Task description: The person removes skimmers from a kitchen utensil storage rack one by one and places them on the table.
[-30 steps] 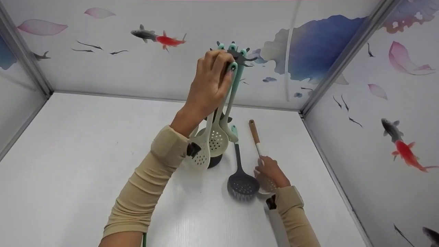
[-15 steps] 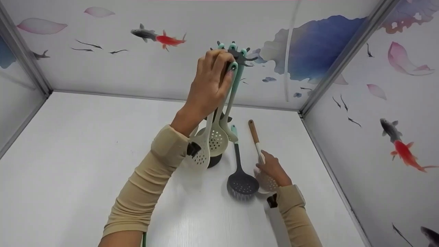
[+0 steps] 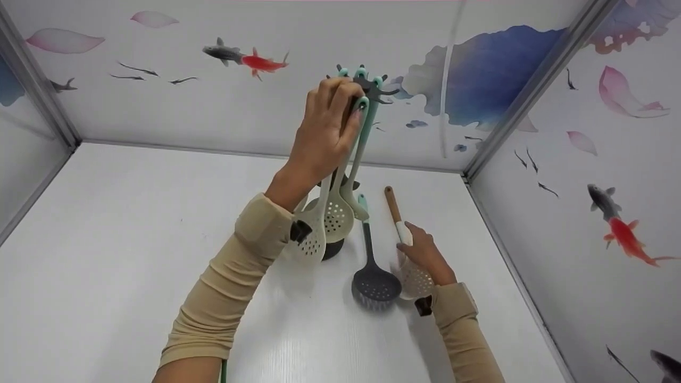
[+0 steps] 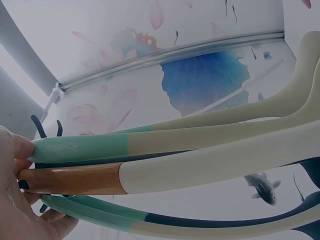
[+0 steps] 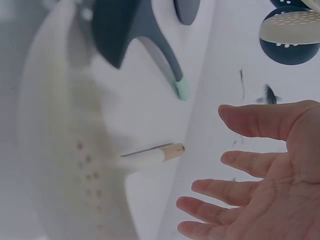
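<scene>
Right hand (image 3: 423, 250): shifted up along the wooden-handled slotted spoon (image 3: 417, 281), from over its head to beside its white neck; fingers straight and spread wide in the right wrist view, contact with the neck cannot be told.
Wooden-handled slotted spoon: lying on the white table (image 3: 159, 266), perforated head toward the person, brown handle end toward the back wall.
Left hand (image 3: 324, 127): in the same place as earlier, fingers curled over the top of the dark hook rack (image 3: 375, 89), thumb at a mint handle tip.
Hook rack: upright, bearing hanging utensils, among them a pale green slotted spoon (image 3: 336, 219) and a white slotted spoon (image 3: 313, 236); its base is hidden.
Dark slotted spoon (image 3: 378, 284): on the table between the rack and the wooden-handled slotted spoon, mint handle tip pointing away from the person.
Sleeves (image 3: 260, 227): tan, with a black clip (image 3: 300, 231) at the left wrist.
Back wall: printed with fish (image 3: 264, 64) and a blue leaf (image 3: 505, 74).
</scene>
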`<state>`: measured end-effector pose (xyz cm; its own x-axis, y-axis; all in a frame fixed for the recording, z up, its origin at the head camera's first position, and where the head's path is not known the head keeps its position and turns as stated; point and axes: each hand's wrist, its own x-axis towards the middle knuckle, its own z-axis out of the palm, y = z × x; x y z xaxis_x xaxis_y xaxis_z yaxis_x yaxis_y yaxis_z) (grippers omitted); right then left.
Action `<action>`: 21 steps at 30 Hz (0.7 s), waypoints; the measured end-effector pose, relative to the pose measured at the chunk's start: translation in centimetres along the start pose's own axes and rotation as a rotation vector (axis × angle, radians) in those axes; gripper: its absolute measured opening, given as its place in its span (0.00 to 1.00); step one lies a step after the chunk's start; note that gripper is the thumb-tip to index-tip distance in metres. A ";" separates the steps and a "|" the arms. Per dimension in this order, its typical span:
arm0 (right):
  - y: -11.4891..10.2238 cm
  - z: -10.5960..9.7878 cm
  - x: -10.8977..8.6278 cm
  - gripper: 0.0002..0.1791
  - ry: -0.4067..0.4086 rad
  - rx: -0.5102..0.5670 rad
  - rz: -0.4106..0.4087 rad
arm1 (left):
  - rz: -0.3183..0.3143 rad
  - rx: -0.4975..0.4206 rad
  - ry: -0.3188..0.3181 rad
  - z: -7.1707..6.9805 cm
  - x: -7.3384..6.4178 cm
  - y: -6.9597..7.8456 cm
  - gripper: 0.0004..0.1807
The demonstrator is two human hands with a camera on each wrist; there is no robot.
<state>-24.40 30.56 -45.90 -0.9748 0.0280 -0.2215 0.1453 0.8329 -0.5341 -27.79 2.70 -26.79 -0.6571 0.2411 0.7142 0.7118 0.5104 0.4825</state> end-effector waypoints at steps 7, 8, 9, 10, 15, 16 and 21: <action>-2.5 -1.1 -0.8 0.34 0.072 0.002 -0.124 | -0.007 0.003 -0.002 0.0 0.0 0.0 0.16; -2.9 -1.3 -1.0 0.34 0.088 0.009 -0.150 | -0.008 0.005 -0.003 -0.1 0.0 0.1 0.16; -3.3 -1.4 -1.1 0.33 0.105 0.019 -0.173 | -0.008 0.007 -0.003 -0.1 0.0 0.1 0.16; -3.8 -1.5 -1.3 0.33 0.123 0.027 -0.196 | -0.007 0.008 -0.004 -0.1 0.0 0.1 0.16; -6.4 -1.8 -2.2 0.31 0.215 0.117 -0.319 | -0.009 0.016 -0.006 -0.1 0.0 0.0 0.16; -7.0 -1.8 -2.3 0.31 0.229 0.146 -0.351 | -0.008 0.017 -0.005 -0.1 0.0 0.0 0.16; -10.1 -1.8 -2.7 0.30 0.236 0.322 -0.516 | -0.007 0.018 -0.004 0.0 0.0 0.0 0.16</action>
<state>-23.51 23.03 -38.42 -0.9387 -0.1797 0.2943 -0.3434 0.5660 -0.7495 -27.76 2.66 -26.78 -0.6626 0.2407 0.7092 0.7029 0.5266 0.4781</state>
